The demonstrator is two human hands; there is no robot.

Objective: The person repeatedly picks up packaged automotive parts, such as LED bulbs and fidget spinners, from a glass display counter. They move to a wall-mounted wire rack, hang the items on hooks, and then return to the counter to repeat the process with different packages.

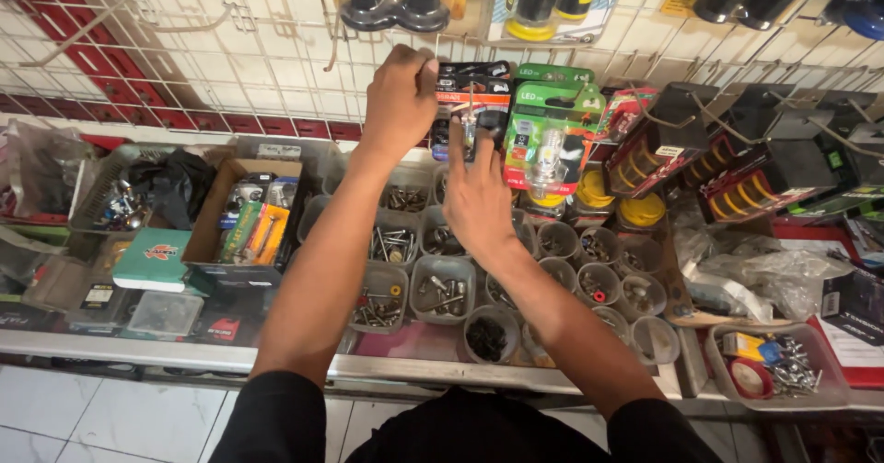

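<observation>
1. left hand, frame centre-top, pinching top edge of orange-black bulb pack hanging on wire rack.
2. right hand fingers spread, touching pack's lower part.
3. screw tubs on tabletop below.

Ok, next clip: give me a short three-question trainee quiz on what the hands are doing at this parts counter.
1. True or false: both hands are raised to the dark bulb pack hanging on the wire rack.
2. What hangs just right of that pack? A) a green bulb pack B) a helmet C) a coiled cable
3. What do the small clear tubs below the hands mostly hold?

Key:
1. True: the left hand is at the pack's top, the right hand at its lower edge.
2. A, the green bulb pack.
3. Screws, bolts and similar small metal hardware.
</observation>
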